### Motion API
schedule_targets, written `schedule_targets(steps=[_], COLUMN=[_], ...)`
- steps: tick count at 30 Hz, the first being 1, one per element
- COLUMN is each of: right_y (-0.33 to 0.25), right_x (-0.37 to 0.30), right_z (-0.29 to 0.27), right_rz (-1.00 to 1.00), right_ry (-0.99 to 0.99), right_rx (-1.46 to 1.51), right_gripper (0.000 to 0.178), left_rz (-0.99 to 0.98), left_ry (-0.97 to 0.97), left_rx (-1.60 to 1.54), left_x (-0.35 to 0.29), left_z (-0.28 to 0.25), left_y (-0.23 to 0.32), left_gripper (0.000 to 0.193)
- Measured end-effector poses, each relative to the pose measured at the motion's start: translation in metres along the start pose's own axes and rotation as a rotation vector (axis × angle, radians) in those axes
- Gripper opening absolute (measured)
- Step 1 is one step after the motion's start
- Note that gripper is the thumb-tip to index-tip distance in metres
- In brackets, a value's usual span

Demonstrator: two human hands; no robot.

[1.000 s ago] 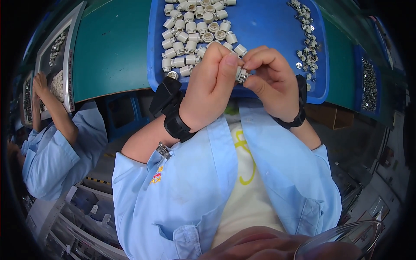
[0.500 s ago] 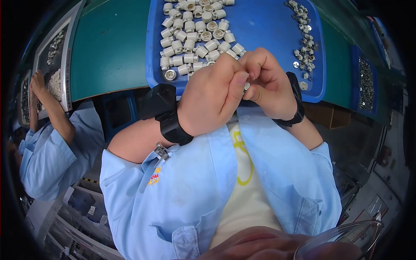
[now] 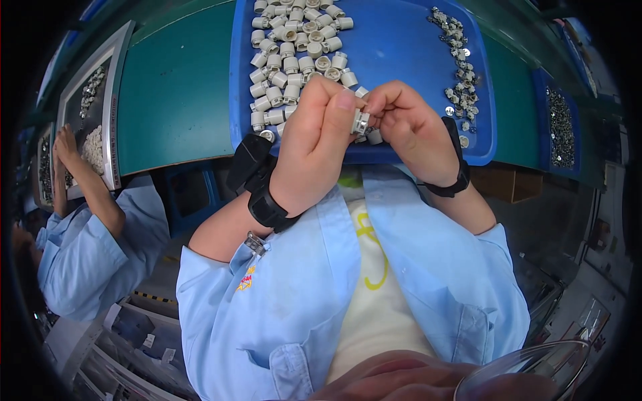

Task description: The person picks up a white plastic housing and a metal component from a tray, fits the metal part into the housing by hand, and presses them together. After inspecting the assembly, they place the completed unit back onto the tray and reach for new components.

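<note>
My left hand [image 3: 314, 137] is closed around a small white lamp socket [image 3: 360, 122], its metal-fitted end showing between thumb and fingers. The fingers of my right hand [image 3: 419, 142] are bent and pinch at that end from the other side; the fingertips partly hide the contact. Both hands are above the near edge of a blue tray [image 3: 401, 47]. In the tray's left half lies a heap of white lamp sockets [image 3: 291, 65], some upright and some on their sides. A strip of small white-and-metal pieces [image 3: 461, 63] runs along its right side.
The tray stands on a green table [image 3: 174, 87]. At the right is a blue bin [image 3: 560, 127] of small metal parts. To the left, a co-worker's hands [image 3: 65, 147] are at a grey-framed tray [image 3: 115, 100] with white and metal parts.
My hands have drawn slightly apart, and more of the socket shows between them. The view has shifted a little. The co-worker's hands stay over their tray.
</note>
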State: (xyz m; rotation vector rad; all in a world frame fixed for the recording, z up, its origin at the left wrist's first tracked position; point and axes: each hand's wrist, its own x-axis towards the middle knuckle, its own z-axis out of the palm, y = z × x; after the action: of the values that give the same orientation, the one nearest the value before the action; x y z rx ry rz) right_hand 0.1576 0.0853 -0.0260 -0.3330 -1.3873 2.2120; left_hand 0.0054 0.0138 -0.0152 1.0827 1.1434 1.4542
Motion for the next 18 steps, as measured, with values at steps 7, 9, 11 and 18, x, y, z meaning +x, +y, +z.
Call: schedule_targets(steps=[7,9,11,18], right_y=[0.004,0.006,0.003,-0.057], right_x=[0.003,0.000,0.003,0.051], right_z=[0.002,0.011,0.019,0.017], right_rz=[-0.018,-0.107,-0.274,-0.483], right_ry=[-0.043,0.033,0.189,-0.025], right_rx=[-0.028,-0.222,-0.603,-1.277], right_gripper=[0.029,0.030,0.031,0.028], left_rz=[0.271,0.164,0.137,-0.236], left_ry=[0.005,-0.012,-0.021,-0.052], left_rx=[0.255,0.111,0.046,-0.374], left_x=[-0.005,-0.005,0.003,0.027], left_z=[0.002,0.001,-0.002,-0.015], left_y=[-0.011,-0.011,-0.004,0.021], left_gripper=[0.020,0.020,0.020,0.029])
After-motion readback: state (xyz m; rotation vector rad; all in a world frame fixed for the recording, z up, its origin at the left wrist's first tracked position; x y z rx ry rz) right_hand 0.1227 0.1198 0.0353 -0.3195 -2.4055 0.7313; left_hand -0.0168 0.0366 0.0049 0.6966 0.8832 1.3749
